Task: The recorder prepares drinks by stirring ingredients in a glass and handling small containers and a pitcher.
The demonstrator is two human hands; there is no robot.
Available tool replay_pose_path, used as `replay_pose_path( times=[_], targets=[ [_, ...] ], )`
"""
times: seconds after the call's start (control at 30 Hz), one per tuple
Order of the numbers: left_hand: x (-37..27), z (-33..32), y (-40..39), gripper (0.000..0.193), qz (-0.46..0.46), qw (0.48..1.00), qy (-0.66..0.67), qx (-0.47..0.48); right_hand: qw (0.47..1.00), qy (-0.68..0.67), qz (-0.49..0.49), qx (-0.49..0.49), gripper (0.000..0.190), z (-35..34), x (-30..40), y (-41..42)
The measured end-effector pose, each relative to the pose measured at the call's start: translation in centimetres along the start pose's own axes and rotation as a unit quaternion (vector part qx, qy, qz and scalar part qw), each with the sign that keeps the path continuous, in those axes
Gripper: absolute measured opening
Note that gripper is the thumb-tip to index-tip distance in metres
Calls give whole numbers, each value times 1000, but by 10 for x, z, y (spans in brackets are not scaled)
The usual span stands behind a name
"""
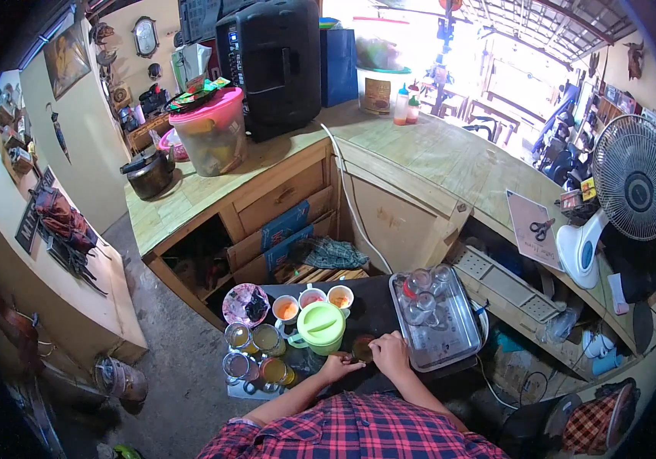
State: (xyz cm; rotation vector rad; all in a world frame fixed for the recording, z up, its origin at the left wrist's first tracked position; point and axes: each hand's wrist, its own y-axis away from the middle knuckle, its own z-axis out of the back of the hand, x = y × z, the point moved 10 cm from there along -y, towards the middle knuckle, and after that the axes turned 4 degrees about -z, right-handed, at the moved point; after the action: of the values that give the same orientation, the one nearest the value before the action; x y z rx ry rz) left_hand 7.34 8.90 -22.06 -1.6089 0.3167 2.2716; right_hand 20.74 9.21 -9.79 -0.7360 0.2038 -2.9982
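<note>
On a dark low table, my right hand [390, 351] grips the rim side of a glass of dark drink [362, 348]. My left hand [338, 367] is at the near left of that glass, its fingers close to the glass's lower side; whether they hold anything is hard to tell. Just beyond my left hand stands a green lidded pitcher [321, 328]. Behind it are white cups with orange contents [286, 308]. To the left, several glass mugs of drink [269, 339] stand near a pink patterned plate [245, 304] with a dark plastic item on it.
A metal tray [441, 346] with upturned glasses [420, 281] lies at the right of the table. Beyond is an L-shaped wooden counter [397, 143] with a kettle [150, 173], a pink-lidded tub [213, 135], a black speaker [273, 69], scissors [542, 229] and a fan [635, 178].
</note>
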Motion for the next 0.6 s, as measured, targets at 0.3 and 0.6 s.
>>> replay_pose_path(
  times=[0.3,0.6],
  targets=[
    [9,-2,-3,55,-4,1000,17,-8,998,-50,37,16,9,-3,0,-5],
    [21,-6,-1,54,-8,998,42,-37,994,-60,87,2,9,4,9,-5]
  ],
)
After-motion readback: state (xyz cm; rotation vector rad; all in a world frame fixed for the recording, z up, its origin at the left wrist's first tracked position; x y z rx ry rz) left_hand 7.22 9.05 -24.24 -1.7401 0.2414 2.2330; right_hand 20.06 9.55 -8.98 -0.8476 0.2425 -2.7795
